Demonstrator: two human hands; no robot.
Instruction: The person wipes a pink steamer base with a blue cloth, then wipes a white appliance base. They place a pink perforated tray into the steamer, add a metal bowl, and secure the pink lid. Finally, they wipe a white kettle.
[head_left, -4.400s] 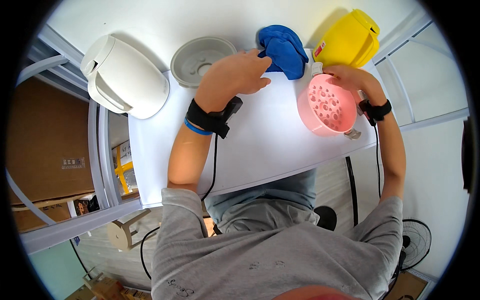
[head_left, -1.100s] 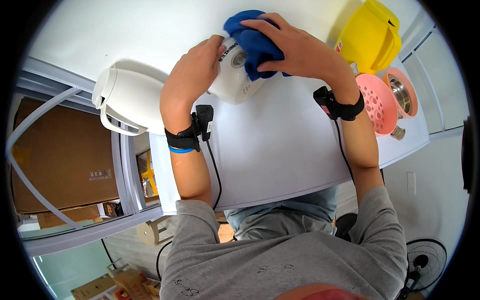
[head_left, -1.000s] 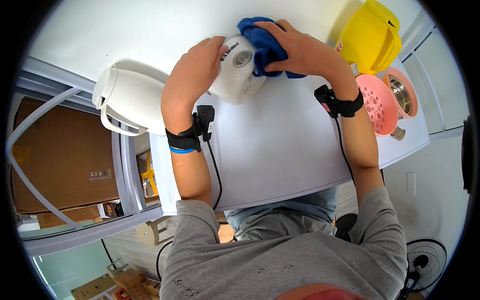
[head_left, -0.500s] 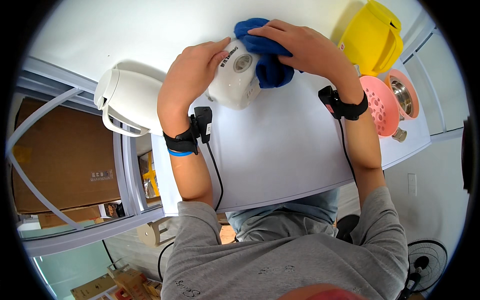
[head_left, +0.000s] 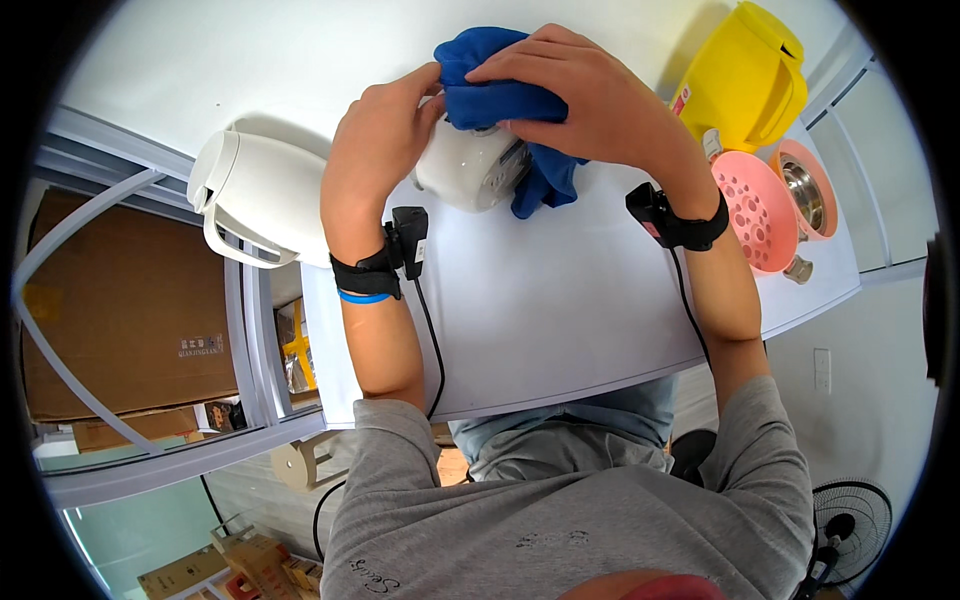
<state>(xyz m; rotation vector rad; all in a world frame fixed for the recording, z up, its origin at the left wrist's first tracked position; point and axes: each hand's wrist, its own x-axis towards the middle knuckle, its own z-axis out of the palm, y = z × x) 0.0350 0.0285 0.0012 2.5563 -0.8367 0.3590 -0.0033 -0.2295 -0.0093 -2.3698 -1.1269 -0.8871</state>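
A glossy white rounded appliance (head_left: 455, 172) stands on the white table, its exact kind unclear. Curled against its left side, my left hand (head_left: 372, 145) steadies it, with fingertips at the cloth's edge. My right hand (head_left: 590, 95) grips a blue cloth (head_left: 500, 103) and presses it over the appliance's top. A loose end of the cloth hangs down the right side. The top, with its round fitting, is mostly covered by the cloth.
At the left lies a white pitcher-shaped vessel (head_left: 265, 190). To the right are a yellow one (head_left: 735, 80), a pink bowl with holes (head_left: 755, 210) and an orange-pink bowl with a metal insert (head_left: 803, 190). A black cable (head_left: 428, 340) runs from my left wrist strap.
My right hand and the cloth have shifted left across the appliance's top, covering its round fitting. The cloth's loose end hangs lower. My left hand has moved slightly.
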